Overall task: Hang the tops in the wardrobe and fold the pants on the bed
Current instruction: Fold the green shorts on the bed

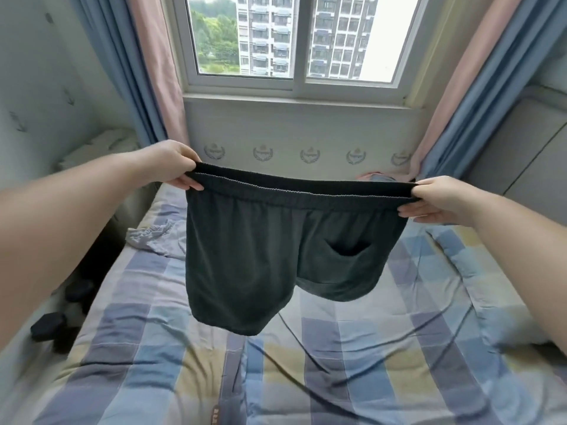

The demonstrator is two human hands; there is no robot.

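A pair of dark green shorts [260,250] hangs in the air above the bed [352,363], stretched wide by its elastic waistband. My left hand [170,167] pinches the waistband's left end and my right hand [438,200] pinches its right end. The two legs hang down freely, and a back pocket faces me on the right leg. A light grey garment [153,237] lies crumpled on the bed behind the shorts at the left. More clothing, pink and blue [379,177], shows at the far end of the bed by the wall.
The bed carries a blue, purple and yellow checked sheet. A window [294,38] with pink and blue curtains stands behind it. White wardrobe doors [521,167] are at the right. Dark dumbbells [49,325] lie on the floor at the left.
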